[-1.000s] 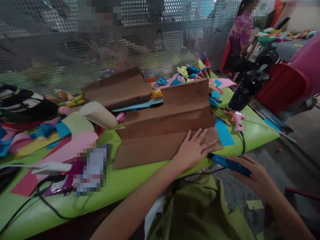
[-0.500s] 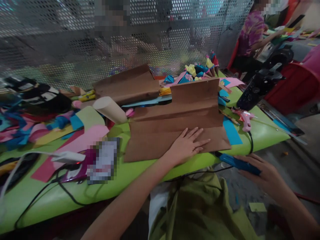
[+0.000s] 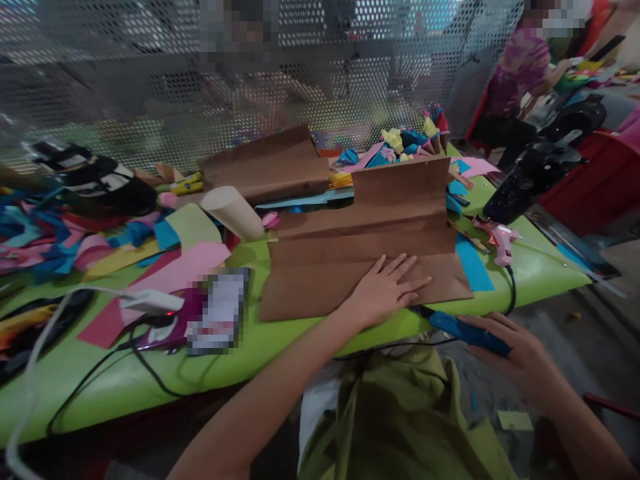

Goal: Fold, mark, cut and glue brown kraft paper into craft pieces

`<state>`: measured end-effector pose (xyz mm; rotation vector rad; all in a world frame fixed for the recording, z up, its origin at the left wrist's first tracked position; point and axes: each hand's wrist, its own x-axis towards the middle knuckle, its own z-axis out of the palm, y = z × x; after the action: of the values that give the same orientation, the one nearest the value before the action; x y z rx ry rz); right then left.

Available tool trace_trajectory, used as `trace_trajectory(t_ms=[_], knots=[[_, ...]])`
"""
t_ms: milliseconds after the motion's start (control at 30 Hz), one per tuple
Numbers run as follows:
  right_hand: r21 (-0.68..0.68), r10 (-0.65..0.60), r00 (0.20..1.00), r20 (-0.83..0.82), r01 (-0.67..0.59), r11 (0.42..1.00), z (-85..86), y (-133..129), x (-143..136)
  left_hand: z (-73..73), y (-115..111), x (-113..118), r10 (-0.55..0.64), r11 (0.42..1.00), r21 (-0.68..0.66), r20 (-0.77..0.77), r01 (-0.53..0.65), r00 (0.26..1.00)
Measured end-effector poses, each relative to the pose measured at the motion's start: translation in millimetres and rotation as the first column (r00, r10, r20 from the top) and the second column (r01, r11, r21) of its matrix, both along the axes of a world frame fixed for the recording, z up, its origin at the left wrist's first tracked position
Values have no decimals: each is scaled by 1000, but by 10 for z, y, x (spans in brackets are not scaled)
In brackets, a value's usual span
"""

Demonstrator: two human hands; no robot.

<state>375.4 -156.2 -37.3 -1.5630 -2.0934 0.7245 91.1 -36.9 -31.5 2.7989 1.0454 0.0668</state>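
A sheet of creased brown paper (image 3: 320,277) lies on the green tabletop, its far part standing up. My left hand (image 3: 387,290) rests flat on its near right part with the fingers spread. In my right hand (image 3: 510,343) is a blue utility knife (image 3: 465,331), held just off the front edge of the table. The dark tip of the knife points left, close to the paper's near edge; whether it touches the paper I cannot tell. Beyond the sheet lies a second folded brown paper (image 3: 265,167).
A pink glue gun (image 3: 501,241) with a cord lies at the right beside a black bottle (image 3: 527,180). On the left are a beige paper roll (image 3: 234,212), a phone (image 3: 220,313), a power strip (image 3: 175,323) and coloured paper strips (image 3: 150,283). Another person (image 3: 520,73) sits at the back right.
The view has shifted slightly, so the table's things sit farther right. The blue knife has moved a little left along the paper's near edge. My left hand stays flat on the paper.
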Motion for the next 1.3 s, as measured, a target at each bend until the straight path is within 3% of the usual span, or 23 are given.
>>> trace_trajectory(t_ms=[167, 300, 467, 667, 800, 1033, 1300], knots=[[22, 1, 1000, -21, -1, 1000, -17, 22, -134, -46, -20, 78, 24, 999, 27, 24, -25, 999], [7, 26, 999, -22, -26, 1000, -18, 55, -219, 12, 8, 70, 29, 999, -18, 30, -29, 999], [-26, 1, 1000, -16, -1, 1000, -2, 60, -193, 129, 16, -233, -20, 1000, -13, 39, 21, 999], [-8, 21, 999, -26, -21, 1000, -33, 68, -132, -16, -77, -496, 24, 999, 32, -6, -24, 1000], [-6, 49, 999, -21, -49, 999, -49, 59, -164, -71, -90, -461, 35, 998, 46, 5, -36, 999], [1, 96, 994, -50, -96, 995, -20, 91, -553, -8, -105, -442, 50, 998, 25, 0, -50, 999], [-8, 100, 995, -13, -100, 995, 16, 72, -550, -44, -155, -295, 107, 994, 34, 33, -108, 994]])
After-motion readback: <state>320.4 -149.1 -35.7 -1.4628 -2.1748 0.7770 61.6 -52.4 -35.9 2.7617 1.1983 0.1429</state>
